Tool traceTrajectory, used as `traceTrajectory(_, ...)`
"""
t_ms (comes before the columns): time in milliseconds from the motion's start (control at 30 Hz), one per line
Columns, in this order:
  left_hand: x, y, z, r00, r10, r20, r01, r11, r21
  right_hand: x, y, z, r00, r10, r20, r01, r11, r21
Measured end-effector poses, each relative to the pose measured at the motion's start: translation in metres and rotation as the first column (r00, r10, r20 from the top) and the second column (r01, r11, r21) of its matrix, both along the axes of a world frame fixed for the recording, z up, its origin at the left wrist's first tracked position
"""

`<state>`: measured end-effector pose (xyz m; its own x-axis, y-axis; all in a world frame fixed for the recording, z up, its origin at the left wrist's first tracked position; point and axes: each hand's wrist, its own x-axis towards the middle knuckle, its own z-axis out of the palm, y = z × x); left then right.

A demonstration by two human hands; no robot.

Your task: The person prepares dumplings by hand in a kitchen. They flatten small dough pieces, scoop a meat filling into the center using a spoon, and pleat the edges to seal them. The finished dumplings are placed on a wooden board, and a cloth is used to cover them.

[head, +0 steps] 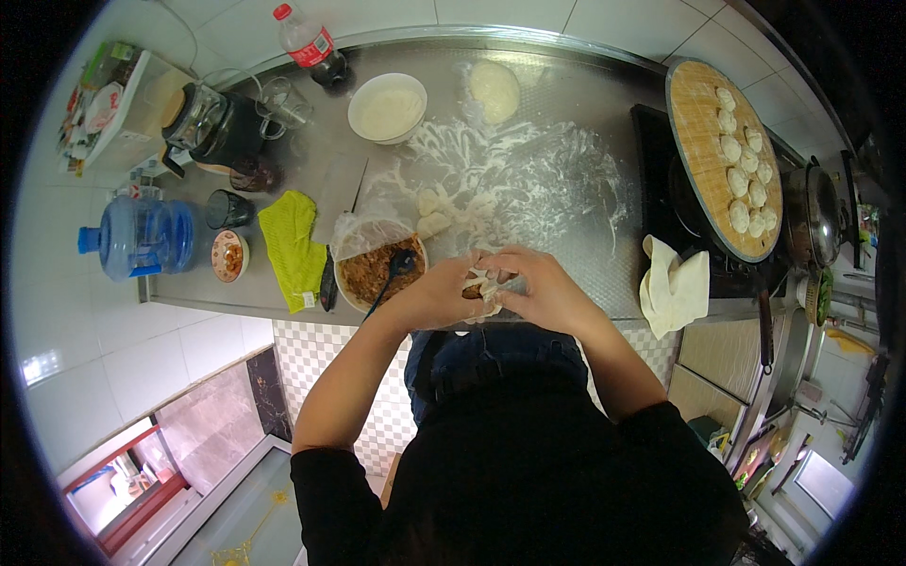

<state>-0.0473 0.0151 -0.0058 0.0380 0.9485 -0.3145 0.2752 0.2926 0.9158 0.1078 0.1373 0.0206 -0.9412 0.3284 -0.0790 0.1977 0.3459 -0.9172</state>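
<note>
A dough wrapper with brown filling (476, 291) is held between my left hand (444, 291) and my right hand (539, 284), whose fingers pinch its edge. Close to my left wrist stands a bowl of meat filling (368, 274) with a dark blue spoon (402, 263) in it and plastic film over its far rim. Small dough pieces (432, 221) lie beyond that bowl on the floured steel counter (566, 230). Farther back are a white bowl of flour (387, 107) and a large dough ball (495, 92) on plastic film.
At right, a round wooden board (697, 141) bearing several filled dumplings rests over the black stove (655, 156); a pale cloth (676, 286) lies near. At left are a cleaver (343, 185), a green cloth (289, 244), a small bowl (230, 256) and a cola bottle (311, 48).
</note>
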Motion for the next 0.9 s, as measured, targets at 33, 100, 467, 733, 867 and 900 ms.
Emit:
traceTrajectory(33, 0.000, 0.002, 0.004, 1.000, 0.005, 0.021, -0.004, 0.999, -0.049, 0.001, 0.000, -0.003, 0.999, 0.005, 0.048, -0.002, 0.998, -0.068)
traceTrajectory(100, -0.001, 0.005, 0.013, 0.998, 0.021, 0.061, -0.012, 0.989, -0.150, 0.002, -0.001, -0.010, 0.994, -0.016, 0.106, 0.039, 0.976, -0.212)
traceTrajectory(467, -0.008, -0.011, 0.027, 0.593, 0.538, 0.599, -0.498, 0.829, -0.252, -0.004, -0.033, -0.016, 0.837, -0.545, 0.042, 0.332, 0.446, -0.831)
traceTrajectory(733, 0.051, -0.004, -0.012, 0.122, 0.456, 0.882, -0.684, 0.682, -0.258, -0.007, -0.045, -0.039, 0.844, -0.535, 0.016, 0.469, 0.725, -0.505)
traceTrajectory(867, 0.052, -0.007, -0.010, 0.133, 0.553, 0.822, -0.710, 0.632, -0.310, -0.006, -0.040, -0.026, 0.877, -0.475, -0.067, 0.459, 0.872, -0.170)
traceTrajectory(900, 0.051, -0.007, -0.009, 0.133, 0.576, 0.807, -0.711, 0.623, -0.327, -0.006, -0.040, -0.024, 0.880, -0.469, -0.079, 0.460, 0.881, -0.110)
